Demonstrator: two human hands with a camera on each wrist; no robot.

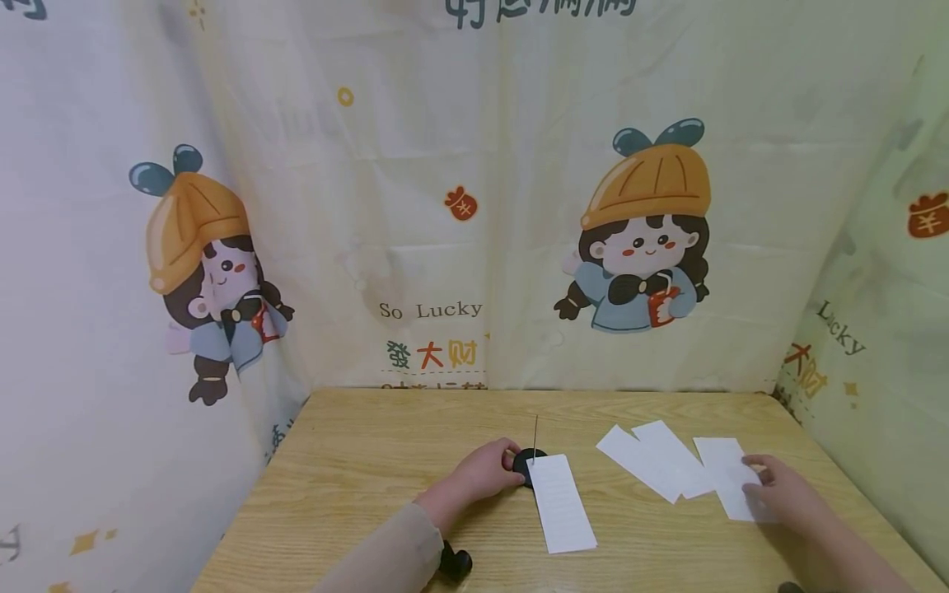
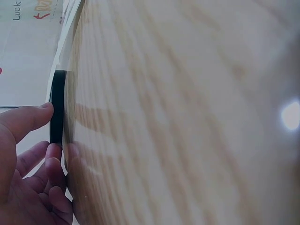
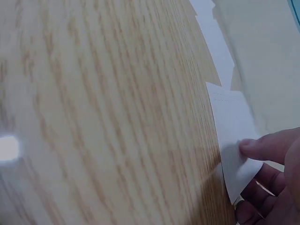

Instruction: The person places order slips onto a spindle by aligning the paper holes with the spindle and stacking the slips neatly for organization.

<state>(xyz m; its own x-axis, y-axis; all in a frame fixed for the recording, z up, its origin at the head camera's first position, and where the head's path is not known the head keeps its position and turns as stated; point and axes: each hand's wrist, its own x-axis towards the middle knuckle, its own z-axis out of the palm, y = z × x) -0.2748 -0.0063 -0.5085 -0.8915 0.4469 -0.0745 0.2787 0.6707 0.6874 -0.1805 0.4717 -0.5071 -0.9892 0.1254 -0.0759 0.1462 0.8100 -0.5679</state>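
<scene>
My left hand (image 1: 482,476) holds the edge of the round black base (image 1: 521,466) of a receipt spike, whose thin rod (image 1: 535,435) stands upright. In the left wrist view, the thumb lies against one side of the base (image 2: 57,108) and fingertips touch its lower end. White paper slips (image 1: 563,504) lie over the base, one end at the rod; whether the rod pierces them I cannot tell. Toward the right side, my right hand (image 1: 787,492) pinches a white paper slip (image 1: 721,465). In the right wrist view, the thumb lies on top of this slip (image 3: 234,117), fingers beneath its edge.
Two overlapping white slips (image 1: 643,463) lie between the spike and my right hand, touching or nearly touching the pinched one. A printed curtain (image 1: 519,346) rises behind the wooden table (image 1: 371,436). A small black object (image 1: 456,564) shows beside my left sleeve.
</scene>
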